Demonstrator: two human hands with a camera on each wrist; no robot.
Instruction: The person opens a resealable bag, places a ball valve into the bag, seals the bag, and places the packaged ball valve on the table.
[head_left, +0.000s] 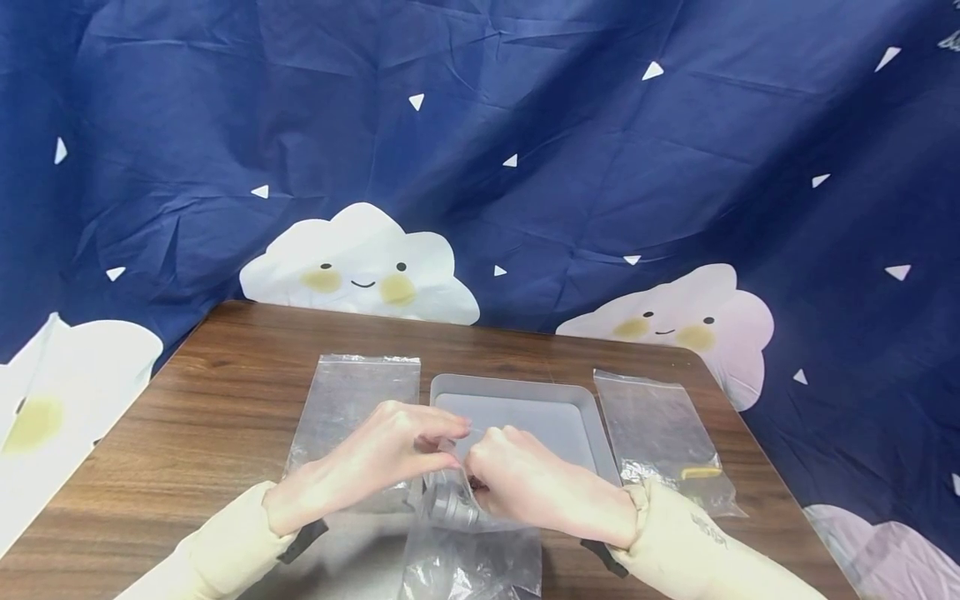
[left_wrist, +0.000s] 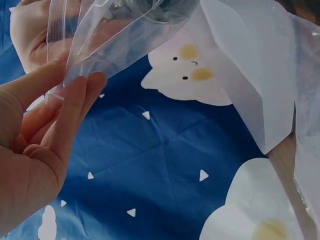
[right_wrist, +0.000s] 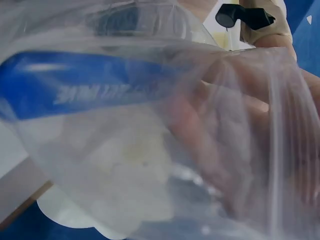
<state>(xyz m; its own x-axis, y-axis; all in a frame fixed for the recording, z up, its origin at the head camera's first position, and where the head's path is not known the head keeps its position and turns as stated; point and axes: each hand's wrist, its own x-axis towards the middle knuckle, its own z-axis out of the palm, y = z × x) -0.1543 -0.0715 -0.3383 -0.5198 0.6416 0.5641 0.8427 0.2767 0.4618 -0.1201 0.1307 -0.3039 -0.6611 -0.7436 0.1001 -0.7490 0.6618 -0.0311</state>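
A clear zip bag [left_wrist: 120,55] is held up over the table, its zip edge pinched between the thumb and fingers of my left hand [head_left: 382,450]. My right hand [head_left: 525,479] reaches in past the zip strip; its fingers [right_wrist: 195,135] show blurred through the plastic. Those fingers close on one end of a long blue object [right_wrist: 85,85] with white lettering, whose kind is blurred by the film. Lower in the same bag sits a grey, ridged round thing [head_left: 453,507], its far side hidden by the plastic and my hand.
Just beyond my hands lies a grey tray [head_left: 517,390]. A flat clear zip bag [head_left: 360,392] is to its left, and another bag [head_left: 648,417] holding a yellow piece [head_left: 700,472] is to its right. More crumpled clear plastic [head_left: 472,567] lies at the near edge.
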